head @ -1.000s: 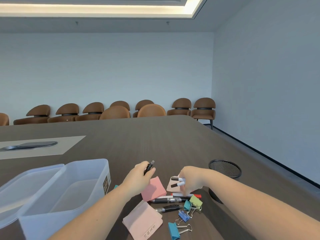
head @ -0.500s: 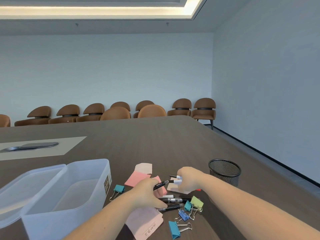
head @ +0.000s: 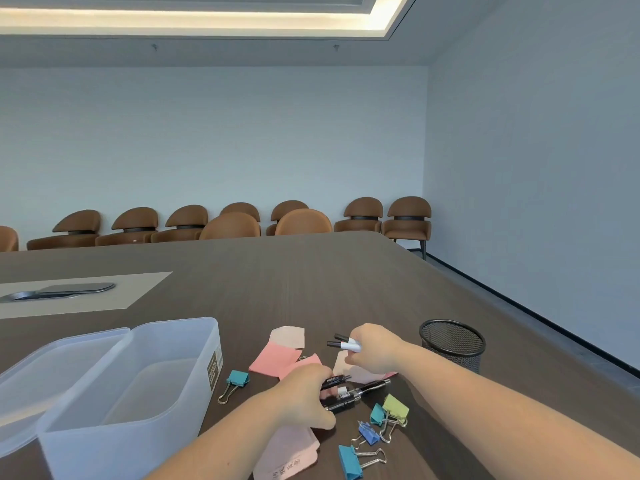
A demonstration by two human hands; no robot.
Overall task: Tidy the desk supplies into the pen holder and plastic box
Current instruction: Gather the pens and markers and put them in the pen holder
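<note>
Two bare hands low over a dark wood-grain conference table (head: 311, 278), near its front edge. Left hand (head: 304, 396) curled around a black pen (head: 334, 380), fingers closed tight on the barrel, knuckles resting among pink sticky-note pads (head: 275, 358). Right hand (head: 375, 348) raised a little above the tabletop, fingers clamped on two markers (head: 343, 342), white barrels with black caps poking out to the left. Just under the left hand, more black pens (head: 360, 393) lying loose, tips toward the right. Toward the front edge, a scatter of binder clips: green (head: 396, 407), small blue (head: 369, 433), larger teal (head: 350, 462), and a lone teal one (head: 238, 377) just beside the plastic box. Pale pink notepad (head: 287, 455) partly hidden below the left wrist, scribbled writing on it too small to read. Translucent plastic box (head: 166, 341) at the front left, open, lid (head: 41, 362) leaning against its far-left side, nothing visible inside. Black mesh pen holder (head: 452, 344) upright to the right of the right hand, near the table's right edge, contents impossible to tell. Beyond the far edge, a row of brown chairs (head: 408, 216) against a pale wall.
</note>
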